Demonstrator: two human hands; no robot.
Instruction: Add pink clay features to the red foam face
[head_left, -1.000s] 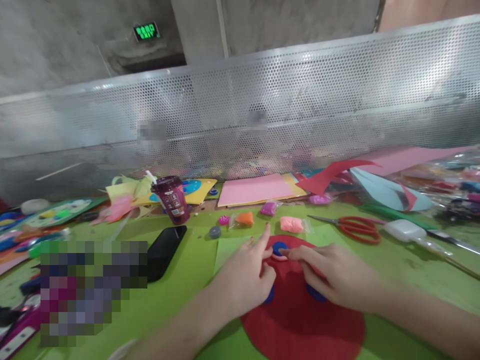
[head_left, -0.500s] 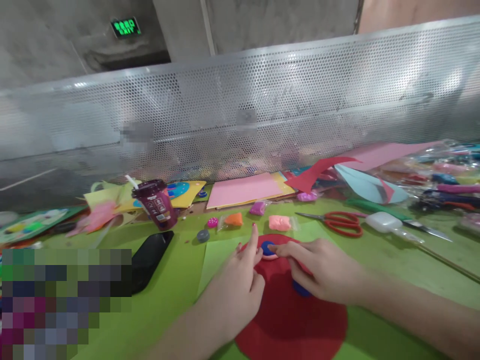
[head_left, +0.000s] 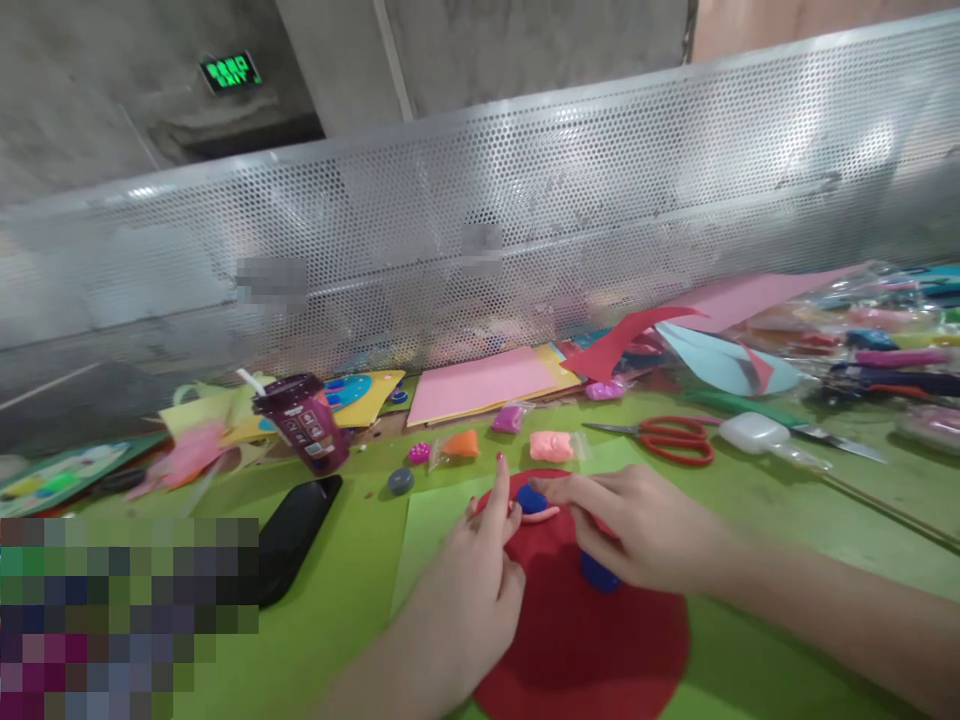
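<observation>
A red felt circle (head_left: pixel 592 640) lies on a light green sheet (head_left: pixel 427 525) in front of me. At its far edge sits a blue clay disc (head_left: pixel 531 499) with a thin pink clay strip (head_left: pixel 541 516) round its near side. My left hand (head_left: pixel 472 575) is curled, its index finger raised beside the disc's left edge. My right hand (head_left: pixel 637 525) pinches the pink strip at the disc's right side. A second blue disc (head_left: pixel 600 573) shows under my right palm.
Behind the circle lie orange (head_left: pixel 461 444), purple (head_left: pixel 507 418) and pink clay packets (head_left: pixel 551 445), red scissors (head_left: pixel 671 438), a white case (head_left: pixel 754 432) and pink paper (head_left: pixel 484 382). A purple cup (head_left: pixel 304 424) and a black phone (head_left: pixel 296 535) sit at left. A perforated metal panel (head_left: pixel 525 220) closes the back.
The view has drifted right, so everything sits further left in the picture. My hands stay at the blue disc; the left index finger has drawn closer to it.
</observation>
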